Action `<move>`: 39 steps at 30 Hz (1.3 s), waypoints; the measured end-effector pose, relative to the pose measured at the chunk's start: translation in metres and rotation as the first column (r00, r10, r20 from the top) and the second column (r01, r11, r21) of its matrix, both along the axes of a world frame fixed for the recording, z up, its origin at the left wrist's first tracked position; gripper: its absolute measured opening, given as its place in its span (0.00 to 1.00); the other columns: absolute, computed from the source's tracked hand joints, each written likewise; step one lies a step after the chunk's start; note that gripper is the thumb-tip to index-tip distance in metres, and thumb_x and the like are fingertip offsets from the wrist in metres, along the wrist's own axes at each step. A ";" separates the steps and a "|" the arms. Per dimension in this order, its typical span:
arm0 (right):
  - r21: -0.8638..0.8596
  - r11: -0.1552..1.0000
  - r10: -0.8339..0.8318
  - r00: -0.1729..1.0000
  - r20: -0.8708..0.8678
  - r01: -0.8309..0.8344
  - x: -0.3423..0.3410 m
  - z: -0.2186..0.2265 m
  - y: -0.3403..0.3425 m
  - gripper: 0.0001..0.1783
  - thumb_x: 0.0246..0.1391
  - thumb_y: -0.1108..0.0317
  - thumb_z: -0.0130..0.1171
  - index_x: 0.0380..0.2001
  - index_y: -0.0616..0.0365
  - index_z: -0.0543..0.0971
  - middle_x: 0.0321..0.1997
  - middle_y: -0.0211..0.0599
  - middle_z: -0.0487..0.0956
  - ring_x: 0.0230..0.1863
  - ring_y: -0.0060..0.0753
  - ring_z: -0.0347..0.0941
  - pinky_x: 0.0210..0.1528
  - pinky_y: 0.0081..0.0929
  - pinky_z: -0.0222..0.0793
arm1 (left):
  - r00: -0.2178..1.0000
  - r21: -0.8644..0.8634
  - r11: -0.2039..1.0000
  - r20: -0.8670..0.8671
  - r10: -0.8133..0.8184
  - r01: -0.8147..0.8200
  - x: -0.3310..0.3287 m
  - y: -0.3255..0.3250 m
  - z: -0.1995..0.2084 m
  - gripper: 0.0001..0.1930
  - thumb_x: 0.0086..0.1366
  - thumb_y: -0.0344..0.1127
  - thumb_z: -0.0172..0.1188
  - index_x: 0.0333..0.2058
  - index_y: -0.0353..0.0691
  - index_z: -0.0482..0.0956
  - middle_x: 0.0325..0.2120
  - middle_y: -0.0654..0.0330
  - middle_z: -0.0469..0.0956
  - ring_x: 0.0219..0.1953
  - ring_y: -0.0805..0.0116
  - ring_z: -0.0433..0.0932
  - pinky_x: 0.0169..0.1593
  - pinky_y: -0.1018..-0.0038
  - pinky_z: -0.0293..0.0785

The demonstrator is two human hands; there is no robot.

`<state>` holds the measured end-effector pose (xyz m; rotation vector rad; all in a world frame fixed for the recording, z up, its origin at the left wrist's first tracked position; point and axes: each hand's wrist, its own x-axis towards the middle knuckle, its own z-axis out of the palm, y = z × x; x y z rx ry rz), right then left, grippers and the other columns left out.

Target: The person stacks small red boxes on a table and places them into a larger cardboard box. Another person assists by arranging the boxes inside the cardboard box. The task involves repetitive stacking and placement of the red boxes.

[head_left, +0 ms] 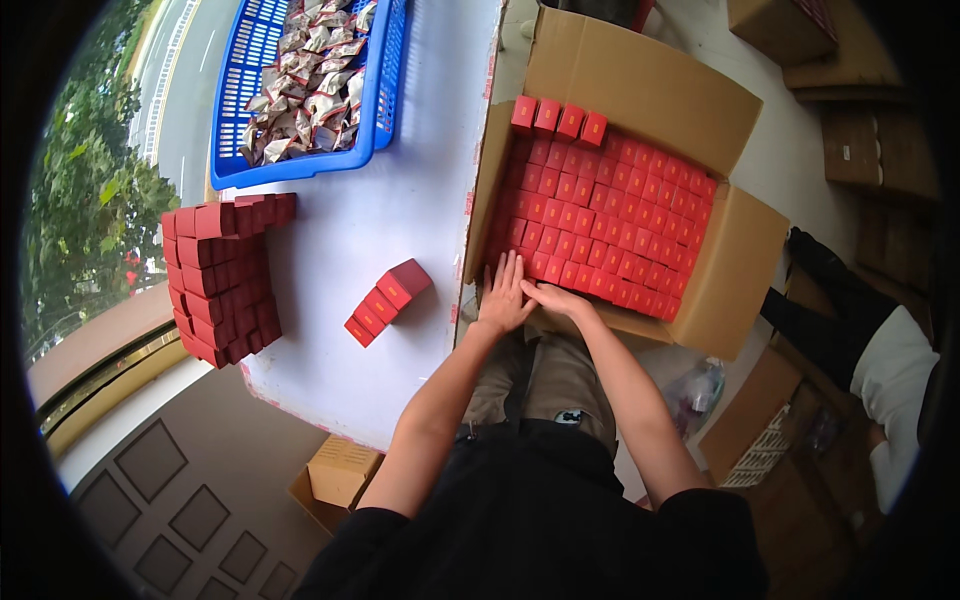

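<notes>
A large open cardboard carton (640, 62) stands right of the white table, packed with rows of small red boxes (610, 215). Several more red boxes (558, 120) sit raised along its far left edge. My left hand (505, 298) lies over the near left corner of the rows, its fingers stretched out and touching the boxes. Beside it, my right hand (556, 299) reaches leftward at the carton's near edge, fingertips by the left thumb. Its fingers look extended, and I see nothing held in either hand.
On the white table (330, 235), a short row of red boxes (385, 302) lies left of my hands. A red box stack (225, 280) stands by the window. Behind is a blue basket (375, 140) of small packets. Another person (895, 365) is at right, near brown cartons (850, 145).
</notes>
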<state>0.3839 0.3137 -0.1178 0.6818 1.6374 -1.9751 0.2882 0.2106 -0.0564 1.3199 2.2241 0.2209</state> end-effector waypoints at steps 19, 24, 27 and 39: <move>0.516 0.587 0.477 0.782 0.401 -0.623 -0.074 0.168 0.008 0.25 0.48 0.52 0.48 0.42 0.60 0.72 0.43 0.50 0.72 0.48 0.44 0.66 0.48 0.36 0.62 | 0.818 0.222 0.904 -0.387 0.426 -0.366 -0.087 -0.124 0.170 0.48 0.37 0.44 0.69 0.55 0.35 0.52 0.53 0.48 0.55 0.56 0.49 0.53 0.57 0.59 0.49; 0.815 0.532 0.545 0.643 -0.538 0.231 -0.141 0.216 -0.027 0.29 0.37 0.73 0.55 0.48 0.55 0.64 0.47 0.35 0.69 0.46 0.37 0.66 0.47 0.35 0.62 | 0.839 0.157 0.928 -0.397 0.373 -0.338 -0.107 -0.116 0.160 0.45 0.36 0.49 0.68 0.52 0.37 0.58 0.47 0.54 0.63 0.55 0.52 0.55 0.56 0.53 0.46; 0.864 0.495 0.700 0.547 -0.459 0.091 -0.172 0.200 -0.041 0.29 0.37 0.75 0.53 0.48 0.56 0.63 0.44 0.35 0.69 0.44 0.38 0.67 0.44 0.33 0.63 | 0.861 0.112 0.955 -0.413 0.296 -0.274 -0.112 -0.107 0.160 0.39 0.36 0.44 0.67 0.49 0.38 0.61 0.43 0.57 0.66 0.54 0.57 0.58 0.57 0.52 0.45; 0.597 0.736 -0.179 0.942 -0.284 0.320 -0.005 0.195 0.078 0.23 0.39 0.57 0.60 0.41 0.52 0.71 0.39 0.44 0.71 0.43 0.43 0.68 0.45 0.32 0.64 | 0.978 0.394 0.910 0.202 0.054 -0.132 -0.087 -0.034 0.232 0.30 0.38 0.26 0.63 0.45 0.39 0.64 0.40 0.52 0.68 0.44 0.54 0.67 0.45 0.66 0.64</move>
